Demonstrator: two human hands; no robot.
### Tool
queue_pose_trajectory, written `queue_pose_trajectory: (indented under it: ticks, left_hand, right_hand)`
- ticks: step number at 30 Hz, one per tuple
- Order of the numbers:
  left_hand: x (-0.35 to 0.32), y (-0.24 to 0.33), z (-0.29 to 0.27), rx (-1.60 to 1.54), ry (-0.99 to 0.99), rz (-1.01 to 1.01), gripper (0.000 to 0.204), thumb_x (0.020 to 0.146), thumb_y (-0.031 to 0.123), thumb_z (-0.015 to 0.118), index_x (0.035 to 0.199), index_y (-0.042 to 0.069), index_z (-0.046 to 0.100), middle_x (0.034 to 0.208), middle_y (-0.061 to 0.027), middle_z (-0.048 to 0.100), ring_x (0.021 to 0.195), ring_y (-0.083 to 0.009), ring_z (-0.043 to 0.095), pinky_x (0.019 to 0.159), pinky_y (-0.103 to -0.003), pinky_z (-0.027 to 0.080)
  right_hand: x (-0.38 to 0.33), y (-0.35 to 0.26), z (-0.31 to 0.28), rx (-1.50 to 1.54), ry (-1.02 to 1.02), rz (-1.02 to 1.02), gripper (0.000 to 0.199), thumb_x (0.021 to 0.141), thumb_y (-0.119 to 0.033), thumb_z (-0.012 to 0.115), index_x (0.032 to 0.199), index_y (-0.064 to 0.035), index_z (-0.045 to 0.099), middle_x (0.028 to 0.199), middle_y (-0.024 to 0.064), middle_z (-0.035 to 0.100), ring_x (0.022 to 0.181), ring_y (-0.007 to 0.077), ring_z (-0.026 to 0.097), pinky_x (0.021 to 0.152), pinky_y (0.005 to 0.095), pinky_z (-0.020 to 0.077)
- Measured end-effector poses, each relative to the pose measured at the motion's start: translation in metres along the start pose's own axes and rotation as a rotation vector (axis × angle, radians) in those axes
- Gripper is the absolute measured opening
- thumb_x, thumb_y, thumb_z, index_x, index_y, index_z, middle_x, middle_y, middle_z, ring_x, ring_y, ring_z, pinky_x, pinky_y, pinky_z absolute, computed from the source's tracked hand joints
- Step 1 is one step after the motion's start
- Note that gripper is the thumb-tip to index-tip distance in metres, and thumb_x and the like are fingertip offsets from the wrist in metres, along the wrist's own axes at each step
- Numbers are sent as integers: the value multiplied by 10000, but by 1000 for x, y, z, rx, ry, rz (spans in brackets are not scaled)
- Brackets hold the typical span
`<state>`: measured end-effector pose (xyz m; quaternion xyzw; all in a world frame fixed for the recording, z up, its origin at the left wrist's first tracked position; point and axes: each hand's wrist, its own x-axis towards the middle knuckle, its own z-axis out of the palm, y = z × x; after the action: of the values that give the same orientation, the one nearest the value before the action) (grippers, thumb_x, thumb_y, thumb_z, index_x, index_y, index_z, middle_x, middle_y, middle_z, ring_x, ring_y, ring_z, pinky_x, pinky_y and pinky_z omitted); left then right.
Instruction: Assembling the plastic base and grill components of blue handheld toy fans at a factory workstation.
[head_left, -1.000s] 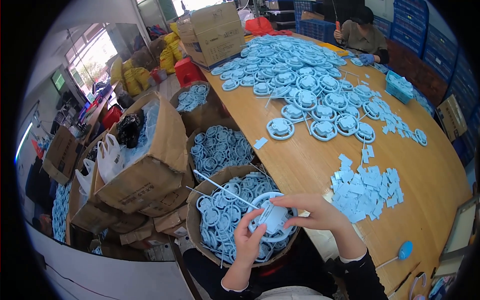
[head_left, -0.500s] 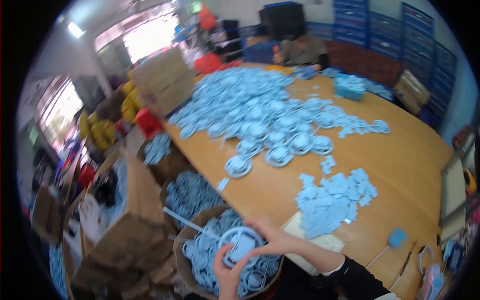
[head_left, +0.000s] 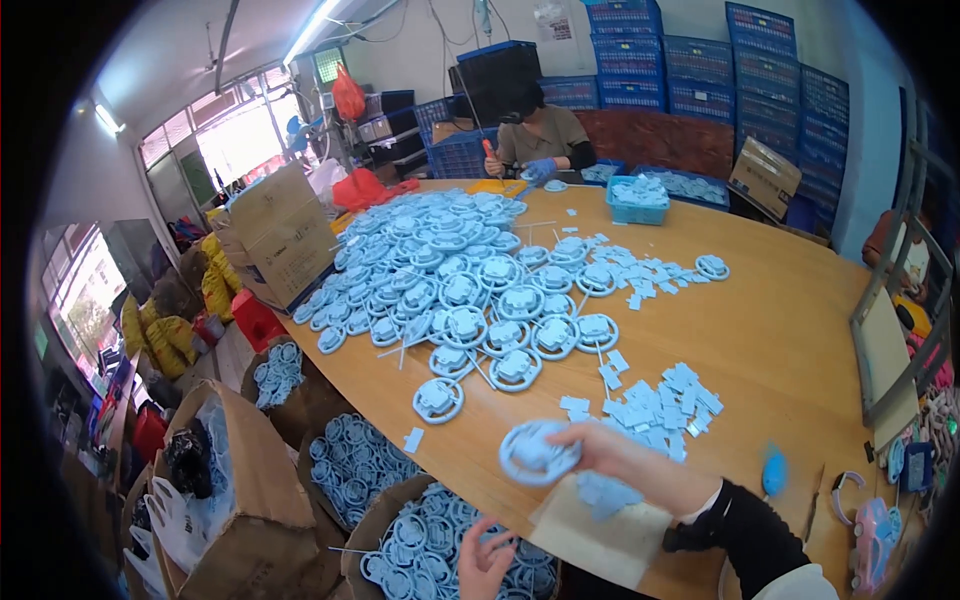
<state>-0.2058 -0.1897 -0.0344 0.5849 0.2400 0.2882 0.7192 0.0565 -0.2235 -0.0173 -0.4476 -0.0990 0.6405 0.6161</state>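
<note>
My right hand [head_left: 608, 452] grips a light-blue plastic wheel-shaped part [head_left: 538, 453] by its edge, over the near edge of the table; motion blurs it slightly. Lower down, my left hand [head_left: 485, 562] is empty with its fingers apart, above a carton [head_left: 375, 520] filled with similar light-blue wheel parts [head_left: 425, 550]. Under my right wrist a pale board [head_left: 590, 540] lies at the table edge, with a light-blue blurred piece [head_left: 606, 494] on it. Just beyond is a pile of small flat light-blue plates [head_left: 665, 410].
A large heap of wheel parts [head_left: 430, 260] covers the middle of the wooden table [head_left: 790, 300]. Across it sits a person [head_left: 545, 140] with a gloved hand, near a teal basket [head_left: 637, 212]. More cartons [head_left: 265, 490] stand at left. A toy car [head_left: 872, 540] lies at right.
My left hand has let go of the wheel part. My right hand has carried it from over the carton up and right, over the table edge. The view has tilted up.
</note>
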Motion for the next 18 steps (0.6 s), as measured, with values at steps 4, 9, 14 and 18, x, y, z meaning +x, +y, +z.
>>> queue_pose_trajectory:
  ticks: [4, 9, 14, 18]
  left_hand:
    - [-3, -36, -21, 55, -3, -71, 394, 802, -8, 526, 1177, -15, 407, 1140, -124, 489, 986, -215, 523, 848, -306, 421]
    - [-5, -29, -15, 169, 57, -15, 282, 814, 3, 523, 1092, -28, 485, 1038, -120, 561, 960, -183, 535, 830, -283, 419]
    - [6, -36, -14, 132, 46, 24, 260, 810, 9, 539, 1067, -19, 508, 989, -104, 578, 912, -159, 541, 795, -268, 429]
    - [3, -50, -14, 157, -1, 52, 227, 809, 28, 548, 1034, 1, 534, 968, -71, 581, 870, -140, 547, 747, -243, 434]
  right_hand:
    - [57, -106, -23, 82, 190, -421, 339, 783, -151, 585, 1096, -56, 495, 1072, 73, 547, 952, 209, 542, 793, 367, 455]
    - [140, -190, -83, 235, 485, -794, 529, 734, -229, 671, 1151, -58, 395, 1063, 65, 514, 1020, 198, 472, 859, 333, 368]
    - [112, -145, -148, -1011, 686, -529, 530, 644, -288, 704, 1047, -4, 511, 963, 156, 556, 870, 251, 544, 716, 359, 451]
    - [8, -93, -111, -1742, 635, 84, 776, 512, -432, 759, 1113, -17, 497, 1037, 157, 542, 991, 301, 507, 830, 384, 425]
